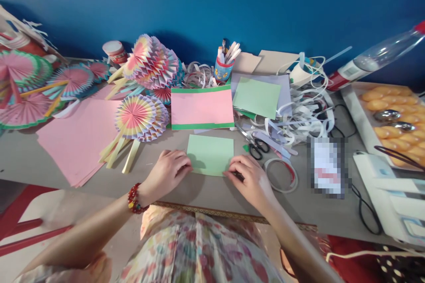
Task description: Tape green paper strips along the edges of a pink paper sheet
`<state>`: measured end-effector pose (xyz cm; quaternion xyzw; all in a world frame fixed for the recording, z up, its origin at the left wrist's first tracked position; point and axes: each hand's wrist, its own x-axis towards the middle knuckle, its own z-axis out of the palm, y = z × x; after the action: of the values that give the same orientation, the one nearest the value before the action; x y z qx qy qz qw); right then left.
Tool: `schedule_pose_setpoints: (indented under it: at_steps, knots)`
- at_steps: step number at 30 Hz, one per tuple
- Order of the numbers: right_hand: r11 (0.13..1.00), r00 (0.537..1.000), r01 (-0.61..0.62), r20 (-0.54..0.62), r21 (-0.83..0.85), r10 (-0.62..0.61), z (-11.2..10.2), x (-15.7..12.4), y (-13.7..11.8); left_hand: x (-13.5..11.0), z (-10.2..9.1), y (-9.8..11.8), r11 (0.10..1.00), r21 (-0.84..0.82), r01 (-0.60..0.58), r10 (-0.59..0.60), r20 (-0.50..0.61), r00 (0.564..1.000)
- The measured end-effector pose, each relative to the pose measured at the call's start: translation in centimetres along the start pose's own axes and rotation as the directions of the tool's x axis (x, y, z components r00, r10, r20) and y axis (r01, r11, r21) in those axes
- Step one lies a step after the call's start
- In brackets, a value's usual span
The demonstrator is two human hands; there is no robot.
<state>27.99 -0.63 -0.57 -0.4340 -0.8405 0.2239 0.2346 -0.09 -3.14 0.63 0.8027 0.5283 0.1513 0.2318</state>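
A small light-green sheet of paper (210,154) lies on the grey table in front of me. My left hand (171,170), with a red bead bracelet at the wrist, pinches its lower left corner. At the lower right corner my right hand (247,174) has thumb and fingers closed on the paper's edge. Just beyond the sheet is a pink paper with green borders (202,106). To the right of that, another light-green sheet (257,96) rests on a lilac one.
Folded paper fans (141,117) and pink sheets (83,137) occupy the left. Right of my hands are black-handled scissors (258,148), a tape roll (280,176) and paper strips (308,115). A pen cup (223,70) stands at the back, near a leaning plastic bottle (375,55).
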Motion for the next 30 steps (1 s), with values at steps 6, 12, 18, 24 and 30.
schedule_pose_setpoints:
  at_steps: [6, 12, 18, 24, 30]
  knots:
    - [0.997, 0.999, -0.047, 0.017, -0.068, 0.049, 0.1, 0.5, 0.1, 0.8, -0.5, 0.0, 0.999, -0.006, 0.044, -0.044, 0.028, 0.999]
    - [0.99, 0.996, -0.082, 0.033, -0.11, 0.086, 0.1, 1.1, 0.4, 1.6, -1.0, -0.3, 0.998, -0.014, 0.067, -0.065, 0.082, 0.994]
    - [0.986, 0.992, -0.091, 0.077, -0.139, 0.102, 0.0, 1.6, 0.6, 2.1, -1.2, -0.4, 0.993, 0.072, 0.092, -0.099, 0.106, 0.989]
    - [0.983, 0.989, -0.108, 0.087, -0.151, 0.122, 0.0, 1.8, 0.5, 2.3, -1.2, -0.6, 0.991, 0.122, 0.062, -0.078, 0.136, 0.988]
    - [0.983, 0.988, -0.104, 0.094, -0.149, 0.118, -0.2, 1.9, 0.4, 2.1, -1.2, -0.7, 0.992, 0.111, 0.058, -0.073, 0.134, 0.988]
